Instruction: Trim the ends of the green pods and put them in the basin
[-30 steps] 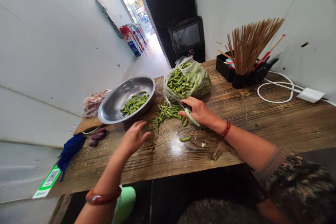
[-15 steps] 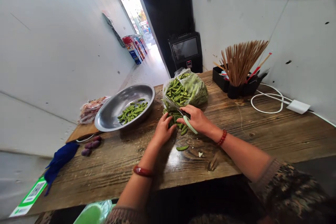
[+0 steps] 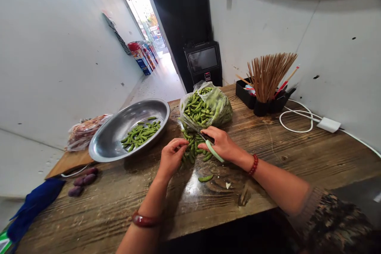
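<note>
My right hand [image 3: 223, 143] is closed round a pair of scissors [image 3: 214, 151] with pale green handles; the dark blades point toward the bag. My left hand [image 3: 172, 155] is at the left edge of a loose heap of edamame pods [image 3: 193, 147], thumb and fingertips pinched together; what lies between them is too small to tell. Behind both hands a clear plastic bag [image 3: 222, 107] full of edamame leans open toward me. One single pod [image 3: 205, 178] lies apart in front. To the left, a wide steel basin [image 3: 102, 139] holds several pods.
Purple potato-like tubers [image 3: 83, 180] and a blue cloth [image 3: 38, 202] lie at the left, near a plastic-wrapped bundle [image 3: 85, 131] on a board. At the right are a black holder [image 3: 245, 94] with wooden skewers [image 3: 269, 77] and a white cable with an adapter [image 3: 328, 124]. A black speaker-like box [image 3: 204, 61] stands behind the table.
My left hand has drawn left and up from the pod heap, its fingers now pinched together. The right hand keeps the scissors by the bag. The view has shifted slightly.
</note>
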{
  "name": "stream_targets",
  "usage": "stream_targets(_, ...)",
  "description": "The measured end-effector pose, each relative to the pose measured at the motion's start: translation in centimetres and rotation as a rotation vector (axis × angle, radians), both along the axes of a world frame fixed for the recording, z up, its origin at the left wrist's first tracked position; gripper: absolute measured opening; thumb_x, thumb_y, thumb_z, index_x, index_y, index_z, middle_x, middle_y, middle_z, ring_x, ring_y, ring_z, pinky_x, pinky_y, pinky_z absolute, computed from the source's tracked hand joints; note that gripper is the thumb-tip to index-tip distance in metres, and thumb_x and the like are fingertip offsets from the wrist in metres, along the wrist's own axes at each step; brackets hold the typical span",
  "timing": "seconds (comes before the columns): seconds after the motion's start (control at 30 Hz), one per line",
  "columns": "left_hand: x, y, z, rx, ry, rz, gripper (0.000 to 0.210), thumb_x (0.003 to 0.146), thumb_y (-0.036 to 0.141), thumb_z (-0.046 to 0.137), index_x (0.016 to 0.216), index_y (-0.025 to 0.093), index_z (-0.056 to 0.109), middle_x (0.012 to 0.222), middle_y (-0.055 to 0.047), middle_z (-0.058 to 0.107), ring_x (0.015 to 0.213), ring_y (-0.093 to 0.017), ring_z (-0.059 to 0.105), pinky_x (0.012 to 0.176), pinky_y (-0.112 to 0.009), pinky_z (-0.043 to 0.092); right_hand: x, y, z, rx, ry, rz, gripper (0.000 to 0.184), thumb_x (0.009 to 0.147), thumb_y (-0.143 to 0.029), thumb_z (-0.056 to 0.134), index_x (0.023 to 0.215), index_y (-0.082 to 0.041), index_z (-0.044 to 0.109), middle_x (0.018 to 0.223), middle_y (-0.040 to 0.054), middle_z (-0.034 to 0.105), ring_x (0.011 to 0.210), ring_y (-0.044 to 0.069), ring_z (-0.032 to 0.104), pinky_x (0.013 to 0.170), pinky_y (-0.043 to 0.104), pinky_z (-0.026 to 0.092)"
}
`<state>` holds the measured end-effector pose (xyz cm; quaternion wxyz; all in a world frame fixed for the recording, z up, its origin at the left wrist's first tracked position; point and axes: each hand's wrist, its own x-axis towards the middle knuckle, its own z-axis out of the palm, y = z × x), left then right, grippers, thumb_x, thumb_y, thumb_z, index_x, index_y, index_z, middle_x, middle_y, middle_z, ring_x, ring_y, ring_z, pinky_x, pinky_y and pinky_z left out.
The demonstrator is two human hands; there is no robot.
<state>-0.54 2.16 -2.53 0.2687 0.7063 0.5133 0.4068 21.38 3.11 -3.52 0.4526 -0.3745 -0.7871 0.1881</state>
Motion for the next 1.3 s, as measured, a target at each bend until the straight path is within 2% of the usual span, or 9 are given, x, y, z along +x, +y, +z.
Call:
stream_targets(0.13,0.2,-0.6,0.6,-0.306,-0.474,0.007,0.019,0.082,0.033,0.064,0.091,0.016,0.065,0.092,-0.008,0.071,0.064,-0.013,0.063,0.052,-0.021,0.043,-0.1,-0.2,0.0,-0.018,0.019,0.019,0.042,0.08,-0.039,0.072,0.112,-0.013,0.062,0.095,0.0085,0.063,0.083,0.019,0.061,0.074,0.032,0.05)
stream_targets(0.23,0.3,-1.0,0.9,-0.419,-0.692,-0.037,0.022,0.081,0.034,0.067,0.091,0.016,0.059,0.091,-0.008,0.072,0.061,-0.013,0.065,0.049,-0.02,0.044,-0.2,-0.4,0.1,-0.03,0.032,0.04,0.041,0.081,-0.039,0.07,0.112,-0.014,0.062,0.097,0.0087,0.064,0.086,0.02,0.061,0.076,0.032,0.051)
stream_targets(0.33,0.4,-1.1,1.1,-0.451,-0.787,-0.063,0.023,0.079,0.032,0.07,0.091,0.016,0.059,0.085,-0.006,0.072,0.06,-0.013,0.065,0.052,-0.022,0.049,-0.1,-0.5,0.2,-0.033,0.041,0.054,0.04,0.081,-0.038,0.071,0.113,-0.015,0.062,0.097,0.0085,0.064,0.086,0.02,0.062,0.076,0.032,0.051)
stream_targets(0.53,0.5,-1.3,1.2,-0.489,-0.739,-0.083,0.03,0.075,0.025,0.074,0.101,0.013,0.067,0.093,-0.009,0.071,0.069,-0.012,0.066,0.064,-0.023,0.054,0.0,-0.6,0.1,-0.06,0.015,0.098,0.042,0.079,-0.036,0.072,0.113,-0.013,0.062,0.097,0.0085,0.063,0.084,0.019,0.061,0.075,0.031,0.051)
stream_targets(0.8,0.7,-2.1,1.8,-0.442,-0.67,-0.02,0.028,0.073,0.032,0.074,0.093,0.013,0.072,0.073,-0.003,0.066,0.054,-0.008,0.054,0.047,-0.018,0.042,-0.1,-1.3,0.8,-0.146,-0.064,0.187,0.046,0.076,-0.036,0.075,0.116,-0.017,0.061,0.101,0.007,0.063,0.088,0.019,0.06,0.079,0.032,0.05)
stream_targets(1.0,0.7,-2.3,2.1,-0.378,-0.624,-0.013,0.022,0.074,0.035,0.073,0.082,0.014,0.07,0.071,-0.002,0.064,0.053,-0.008,0.052,0.047,-0.018,0.04,-0.1,-1.3,0.3,-0.137,-0.129,0.216,0.054,0.073,-0.037,0.078,0.12,-0.017,0.058,0.104,0.0078,0.06,0.091,0.02,0.059,0.08,0.032,0.049)
stream_targets(1.3,1.0,-2.5,1.6,-0.391,-0.444,-0.033,0.023,0.075,0.036,0.07,0.083,0.014,0.07,0.066,-0.001,0.062,0.05,-0.009,0.049,0.045,-0.02,0.038,-0.4,-1.6,0.6,-0.136,-0.153,0.232,0.06,0.069,-0.037,0.081,0.121,-0.017,0.057,0.1,0.006,0.058,0.089,0.019,0.058,0.078,0.031,0.049)
